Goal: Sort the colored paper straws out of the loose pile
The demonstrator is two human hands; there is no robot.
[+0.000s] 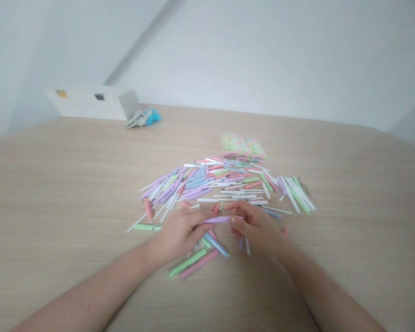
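Note:
Between my two hands, a light purple pen (218,220) lies roughly level above the table. My left hand (181,229) pinches its left end with thumb and fingers, and my right hand (261,226) grips the other end. Below my left hand lie a green pen (188,263), a pink pen (199,264) and a blue pen (217,245). Just beyond my fingers spreads a loose heap of pen parts (197,180) in purple, blue, pink, green and white, with thin white sticks among them. Blur hides the finer details of the pen.
Behind the heap stands a stack of small green-and-pink patterned packets (244,146). To its right lies a bunch of white, green and purple pens (296,193). At the back left are a white box (93,105) with cutouts and a crumpled grey-and-blue item (143,118) near the wall.

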